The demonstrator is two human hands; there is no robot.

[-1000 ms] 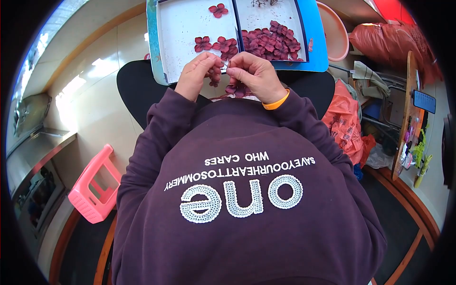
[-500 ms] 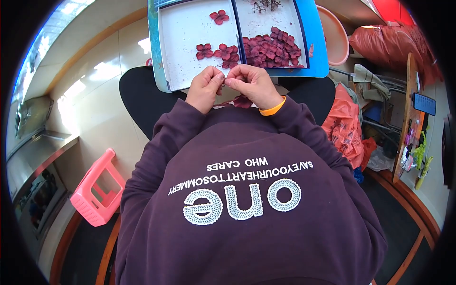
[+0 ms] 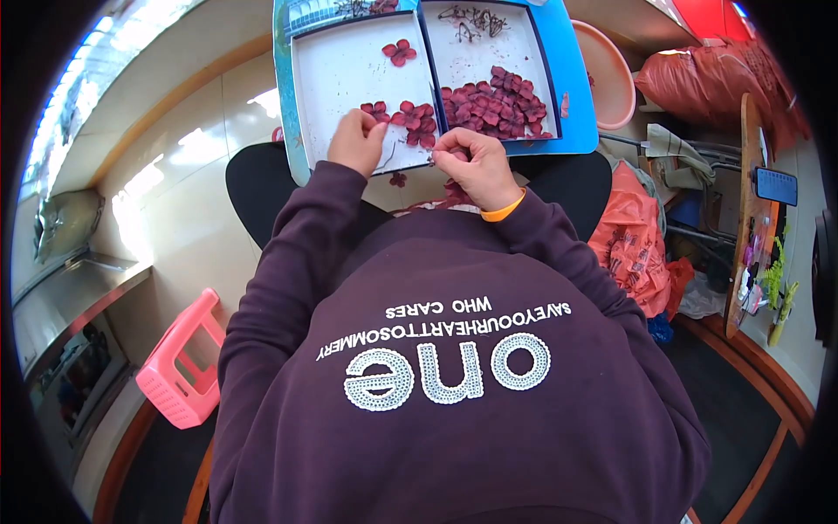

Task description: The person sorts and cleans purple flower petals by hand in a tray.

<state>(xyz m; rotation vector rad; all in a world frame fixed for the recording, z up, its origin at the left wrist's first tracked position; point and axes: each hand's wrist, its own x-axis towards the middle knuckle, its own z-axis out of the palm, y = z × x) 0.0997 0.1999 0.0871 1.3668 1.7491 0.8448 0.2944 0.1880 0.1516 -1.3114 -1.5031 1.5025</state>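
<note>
My left hand is over the near side of the left white tray compartment, thumb and fingers closing on the edge of a dark red artificial flower. Beside it lie more loose dark red flowers. At the tray's near edge, my right hand is closed in a pinch, with dark red petals showing between and below its fingers. Those petals seem to belong to a thin-stemmed artificial flower, mostly hidden by the hand. A small dark red piece shows between the hands, below the tray edge.
A pile of dark red flowers fills the near part of the right compartment, with bare dark stems behind. A pink basin and red bags are on the right. A pink stool stands at left.
The hands were together over the tray's near edge. My left hand has moved left and forward to the loose flower, while the right stays near the edge. The view has shifted slightly.
</note>
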